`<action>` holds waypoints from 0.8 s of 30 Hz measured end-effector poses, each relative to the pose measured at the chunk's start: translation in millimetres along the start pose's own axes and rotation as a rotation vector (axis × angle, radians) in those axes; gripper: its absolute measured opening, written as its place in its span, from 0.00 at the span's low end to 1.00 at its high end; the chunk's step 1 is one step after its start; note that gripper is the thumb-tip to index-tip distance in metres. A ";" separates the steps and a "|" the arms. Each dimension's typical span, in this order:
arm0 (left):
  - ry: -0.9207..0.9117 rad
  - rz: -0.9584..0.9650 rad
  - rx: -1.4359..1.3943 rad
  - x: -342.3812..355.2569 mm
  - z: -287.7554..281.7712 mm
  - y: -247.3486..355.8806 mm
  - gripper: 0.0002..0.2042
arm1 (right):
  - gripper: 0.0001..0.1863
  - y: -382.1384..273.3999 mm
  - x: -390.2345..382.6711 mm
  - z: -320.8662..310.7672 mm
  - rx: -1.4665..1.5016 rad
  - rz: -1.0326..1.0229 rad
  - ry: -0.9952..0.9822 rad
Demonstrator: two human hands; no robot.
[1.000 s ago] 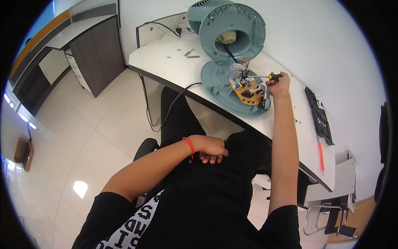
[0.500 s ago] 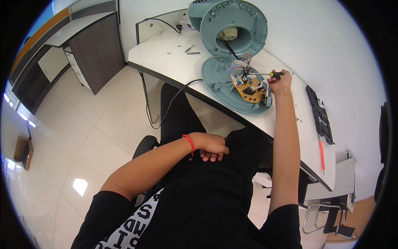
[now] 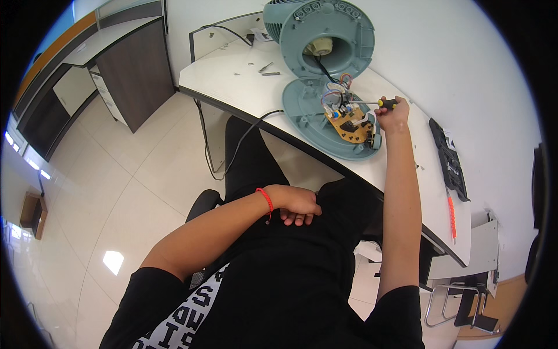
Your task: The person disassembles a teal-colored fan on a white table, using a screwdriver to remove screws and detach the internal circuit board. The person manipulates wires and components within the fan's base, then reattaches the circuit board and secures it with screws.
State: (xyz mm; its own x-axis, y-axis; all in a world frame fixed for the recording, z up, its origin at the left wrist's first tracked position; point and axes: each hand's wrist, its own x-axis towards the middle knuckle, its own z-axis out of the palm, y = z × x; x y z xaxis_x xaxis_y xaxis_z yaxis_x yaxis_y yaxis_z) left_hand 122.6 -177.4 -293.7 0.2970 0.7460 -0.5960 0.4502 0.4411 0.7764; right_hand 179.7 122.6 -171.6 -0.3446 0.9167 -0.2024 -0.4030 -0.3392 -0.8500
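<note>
Our left hand (image 3: 299,201) rests half curled at our lap (image 3: 343,203), its grip unclear to us; on the desk (image 3: 232,72) a teal cover (image 3: 308,121) bears a circuit board (image 3: 350,128), then a screwdriver (image 3: 386,104) points left toward wired parts (image 3: 336,96), pinched by our right hand (image 3: 394,118); farther right, a black tool case (image 3: 447,161)
</note>
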 end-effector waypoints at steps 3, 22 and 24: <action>-0.001 0.002 0.002 0.3 -0.2 -0.5 0.22 | 0.14 -0.3 1.8 -1.0 0.008 0.008 -0.010; 0.002 0.022 0.002 0.0 -0.8 -2.1 0.21 | 0.15 0.2 -0.9 1.6 0.001 0.010 0.023; -0.011 0.010 -0.007 -2.9 -1.6 -0.3 0.19 | 0.15 0.6 -1.8 2.1 -0.001 0.008 0.028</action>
State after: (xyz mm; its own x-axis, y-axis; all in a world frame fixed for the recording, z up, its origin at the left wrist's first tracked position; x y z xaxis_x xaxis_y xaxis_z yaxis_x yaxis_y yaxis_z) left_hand 120.2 -178.9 -291.9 0.3105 0.7452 -0.5902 0.4410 0.4371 0.7839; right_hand 178.2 120.2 -170.7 -0.3244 0.9193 -0.2228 -0.3996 -0.3467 -0.8486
